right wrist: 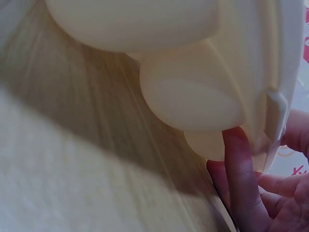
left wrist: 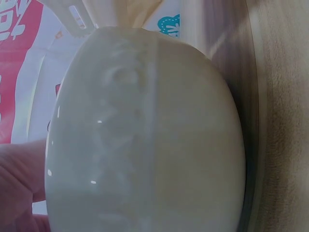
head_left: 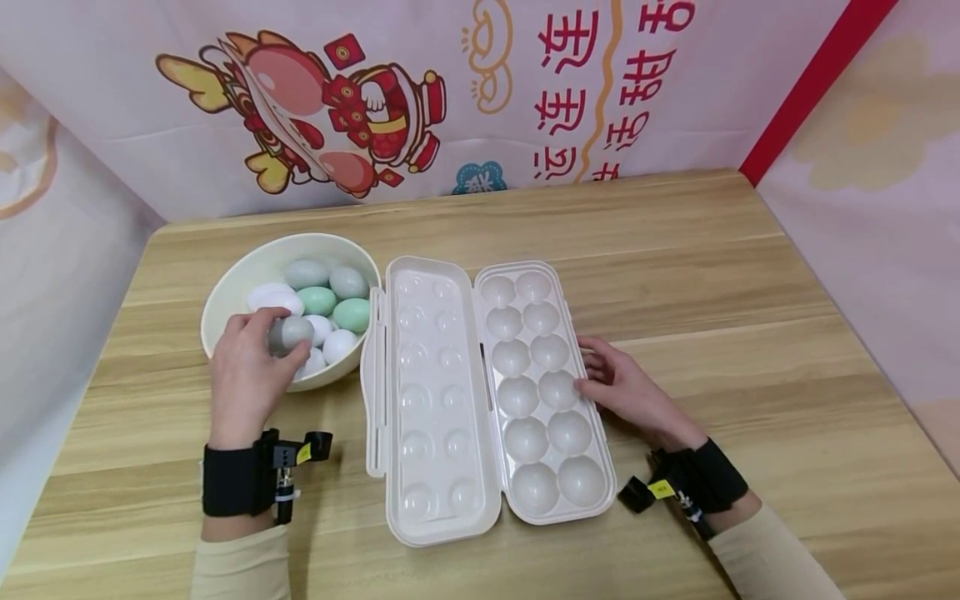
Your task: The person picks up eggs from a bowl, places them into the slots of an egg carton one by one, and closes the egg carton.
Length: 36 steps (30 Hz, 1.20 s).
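Observation:
My left hand (head_left: 251, 367) pinches a grey egg (head_left: 291, 334) between thumb and fingers over the cream bowl (head_left: 225, 292). Below and beyond it in the bowl lie several eggs: white, grey and a green egg (head_left: 352, 315) among them. The bowl's outer wall (left wrist: 145, 130) fills most of the left wrist view, where part of the hand shows at the left. With its thumb at the rim and fingers underneath, my right hand (head_left: 630, 392) grips the right edge of a white plastic egg box (head_left: 495, 400). The box lies opened flat, its round cups bare.
The egg box's lid half (head_left: 435, 408), with its handle, lies beside the bowl. All stands on a wooden table (head_left: 675, 275). A printed cloth (head_left: 420, 50) hangs behind the table's back edge. Each wrist wears a black strap with a small camera.

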Available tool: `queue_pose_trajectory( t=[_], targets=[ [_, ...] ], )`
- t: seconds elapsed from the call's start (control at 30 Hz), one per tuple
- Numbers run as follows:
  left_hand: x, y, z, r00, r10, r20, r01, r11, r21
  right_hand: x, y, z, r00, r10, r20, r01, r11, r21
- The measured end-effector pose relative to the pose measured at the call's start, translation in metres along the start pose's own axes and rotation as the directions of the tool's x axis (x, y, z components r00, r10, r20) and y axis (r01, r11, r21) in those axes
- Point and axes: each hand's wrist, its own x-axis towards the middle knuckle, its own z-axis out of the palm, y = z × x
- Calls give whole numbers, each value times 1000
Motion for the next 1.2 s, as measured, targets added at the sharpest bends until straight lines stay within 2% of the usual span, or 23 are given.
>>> queue_pose_trajectory(
  t=[0.33,0.53,0.67,0.93,1.1,1.2],
  targets=[
    [1,0,-1,1000,-3,-19,2,1000,-14,1,0,0,1000,-24,-5,24,1000,-1],
    [0,3,-1,997,8,-74,-9,1000,-21,0,0,0,999,-36,-9,36,999,-3],
    [-1,7,-2,990,27,-138,-31,999,-26,-1,2,1,999,-52,-11,52,999,-3],
    [-1,26,-13,953,94,-287,-126,988,-94,-1,5,3,999,-48,-21,48,999,-9],
    [0,46,-23,907,164,-388,-223,969,-110,-3,4,4,998,-61,-9,61,998,-1],
    [5,64,-29,881,228,-414,-285,955,-82,-3,2,3,998,-62,-16,62,998,3]
  ],
)
